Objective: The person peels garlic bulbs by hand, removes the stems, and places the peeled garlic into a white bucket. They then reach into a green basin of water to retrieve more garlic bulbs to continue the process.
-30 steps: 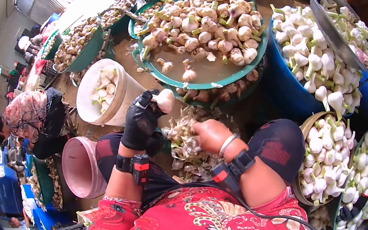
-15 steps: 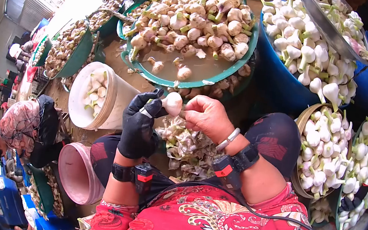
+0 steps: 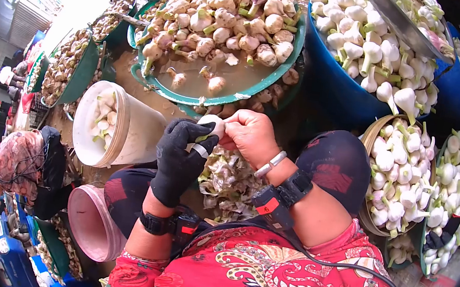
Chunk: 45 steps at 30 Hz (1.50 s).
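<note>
In a black glove, my left hand (image 3: 181,157) is closed around a white garlic bulb (image 3: 212,124), with a white band on one finger. My bare right hand (image 3: 251,139) pinches at the bulb's right side; its fingertips partly hide what they grip there. Beneath both hands, between my knees, lies a heap of loose garlic skins (image 3: 227,187). Just beyond the hands stands a green tub (image 3: 189,100) of water, heaped with unpeeled garlic bulbs (image 3: 222,23).
A white bucket (image 3: 141,132) holding some peeled garlic stands left, above a pink bucket (image 3: 92,224). Right are a blue barrel (image 3: 330,87) and a basket (image 3: 372,133), both full of white garlic. A metal basin (image 3: 400,23) rests on the barrel. Another person (image 3: 24,163) bends at far left.
The garlic bulb has turned in my left hand, its stem now mostly behind the gloved fingers. My right fingers have come closer against it. The whole view has shifted slightly.
</note>
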{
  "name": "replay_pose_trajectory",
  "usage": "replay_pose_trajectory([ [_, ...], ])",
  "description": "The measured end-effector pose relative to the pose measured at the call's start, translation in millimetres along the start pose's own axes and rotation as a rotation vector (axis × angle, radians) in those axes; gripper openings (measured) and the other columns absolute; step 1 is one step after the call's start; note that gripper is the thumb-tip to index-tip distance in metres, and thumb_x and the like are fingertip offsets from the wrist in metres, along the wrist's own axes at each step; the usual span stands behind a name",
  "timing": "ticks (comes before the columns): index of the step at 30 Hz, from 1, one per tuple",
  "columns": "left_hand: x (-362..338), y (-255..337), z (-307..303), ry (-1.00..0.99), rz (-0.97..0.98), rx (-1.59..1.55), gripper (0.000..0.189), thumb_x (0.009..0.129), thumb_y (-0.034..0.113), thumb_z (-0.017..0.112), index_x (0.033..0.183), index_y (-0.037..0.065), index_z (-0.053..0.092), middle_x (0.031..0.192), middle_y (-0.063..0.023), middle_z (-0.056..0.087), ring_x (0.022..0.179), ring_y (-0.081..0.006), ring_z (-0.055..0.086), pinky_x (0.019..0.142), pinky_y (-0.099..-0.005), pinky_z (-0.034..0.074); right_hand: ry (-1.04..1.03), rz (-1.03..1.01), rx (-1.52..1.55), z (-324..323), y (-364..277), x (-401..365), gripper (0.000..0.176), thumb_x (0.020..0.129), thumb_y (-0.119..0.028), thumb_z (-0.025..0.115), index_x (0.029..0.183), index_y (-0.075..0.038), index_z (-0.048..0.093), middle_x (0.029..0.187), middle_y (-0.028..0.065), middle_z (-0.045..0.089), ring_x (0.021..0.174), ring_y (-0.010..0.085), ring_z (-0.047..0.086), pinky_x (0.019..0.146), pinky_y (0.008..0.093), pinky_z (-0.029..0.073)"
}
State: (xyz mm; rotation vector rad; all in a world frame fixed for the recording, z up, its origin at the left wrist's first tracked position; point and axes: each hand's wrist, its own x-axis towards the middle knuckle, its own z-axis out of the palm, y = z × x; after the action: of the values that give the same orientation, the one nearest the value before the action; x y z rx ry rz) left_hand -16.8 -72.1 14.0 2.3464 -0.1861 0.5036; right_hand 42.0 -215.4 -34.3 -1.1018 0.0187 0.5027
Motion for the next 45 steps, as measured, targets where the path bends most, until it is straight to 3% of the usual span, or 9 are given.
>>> replay_pose_trajectory([
  [3, -4, -6, 2, 0.023, -0.045, -0.069, 0.016, 0.076, 0.006, 0.072, 0.088, 0.002, 0.062, 0.083, -0.0115, 0.062, 0.078, -0.0205, 0.062, 0.071, -0.0314, 0.049, 0.048, -0.019, -0.043, 2, 3, -1, 0.012, 0.082, -0.006, 0.059, 0.072, 0.000, 0.060, 0.062, 0.0070, 0.062, 0.052, 0.0124, 0.061, 0.046, 0.0247, 0.049],
  [5, -5, -9, -2, 0.173, -0.732, -1.300, 0.017, 0.080, 0.005, 0.068, 0.095, 0.000, 0.062, 0.084, -0.0125, 0.063, 0.078, -0.0217, 0.063, 0.073, -0.0318, 0.050, 0.100, 0.003, -0.115, 4, 2, -2, 0.016, 0.083, -0.009, 0.061, 0.069, -0.002, 0.058, 0.060, 0.0057, 0.060, 0.045, 0.0121, 0.058, 0.042, 0.0249, 0.047],
  [8, -6, -9, -14, 0.002, 0.051, 0.055, 0.019, 0.086, 0.005, 0.058, 0.105, 0.000, 0.060, 0.087, -0.0113, 0.064, 0.081, -0.0231, 0.063, 0.076, -0.0312, 0.050, 0.108, 0.175, -0.161, -1, -6, -4, 0.013, 0.088, -0.015, 0.056, 0.080, -0.005, 0.058, 0.067, 0.0023, 0.058, 0.053, 0.0104, 0.059, 0.046, 0.0225, 0.048],
  [18, -15, -22, 6, -0.037, 0.040, -0.139, 0.031, 0.086, -0.007, 0.052, 0.116, -0.003, 0.055, 0.103, -0.0072, 0.060, 0.082, -0.0129, 0.057, 0.072, -0.0233, 0.049, -0.048, -0.275, -0.509, 7, -6, -6, 0.013, 0.081, 0.001, 0.057, 0.093, -0.002, 0.062, 0.080, 0.0018, 0.061, 0.070, 0.0078, 0.057, 0.065, 0.0233, 0.050],
  [26, -11, 0, 5, 0.015, -0.513, -0.741, 0.027, 0.086, -0.001, 0.056, 0.113, 0.000, 0.056, 0.089, -0.0061, 0.061, 0.078, -0.0181, 0.059, 0.074, -0.0323, 0.052, 0.082, -0.499, -0.386, 6, 4, 1, 0.013, 0.079, 0.004, 0.057, 0.090, -0.001, 0.063, 0.077, 0.0013, 0.063, 0.067, 0.0060, 0.058, 0.064, 0.0236, 0.050],
  [29, -15, -13, 11, -0.026, -0.127, -0.293, 0.025, 0.086, -0.001, 0.057, 0.111, 0.000, 0.056, 0.088, -0.0070, 0.062, 0.079, -0.0204, 0.061, 0.076, -0.0345, 0.053, 0.075, -0.512, -0.530, 9, -9, -11, 0.009, 0.077, -0.008, 0.061, 0.082, -0.001, 0.061, 0.075, 0.0137, 0.060, 0.065, 0.0280, 0.061, 0.062, 0.0350, 0.049],
  [31, -16, -12, 13, 0.090, -0.603, -1.172, 0.021, 0.084, -0.002, 0.060, 0.104, -0.001, 0.059, 0.092, -0.0093, 0.063, 0.082, -0.0210, 0.063, 0.076, -0.0336, 0.052, 0.094, -0.602, -0.599, 5, -4, -7, 0.007, 0.077, -0.007, 0.060, 0.081, -0.001, 0.060, 0.075, 0.0147, 0.060, 0.067, 0.0302, 0.060, 0.062, 0.0368, 0.049],
  [36, -12, 6, 0, -0.054, -0.639, -0.882, 0.017, 0.082, -0.001, 0.058, 0.099, -0.004, 0.059, 0.095, -0.0114, 0.063, 0.088, -0.0211, 0.063, 0.078, -0.0330, 0.052, 0.095, -0.745, -0.887, 2, -6, -9, 0.008, 0.079, -0.010, 0.057, 0.077, -0.002, 0.058, 0.074, 0.0158, 0.058, 0.070, 0.0348, 0.058, 0.063, 0.0425, 0.047],
  [45, -17, 7, -17, -0.035, -0.740, -1.234, 0.023, 0.083, 0.007, 0.059, 0.104, -0.002, 0.058, 0.095, -0.0153, 0.063, 0.086, -0.0280, 0.065, 0.079, -0.0392, 0.053, 0.096, -0.165, -0.216, -7, -19, 8, 0.011, 0.084, -0.007, 0.050, 0.079, -0.003, 0.058, 0.068, 0.0037, 0.060, 0.055, 0.0098, 0.059, 0.051, 0.0241, 0.048],
])
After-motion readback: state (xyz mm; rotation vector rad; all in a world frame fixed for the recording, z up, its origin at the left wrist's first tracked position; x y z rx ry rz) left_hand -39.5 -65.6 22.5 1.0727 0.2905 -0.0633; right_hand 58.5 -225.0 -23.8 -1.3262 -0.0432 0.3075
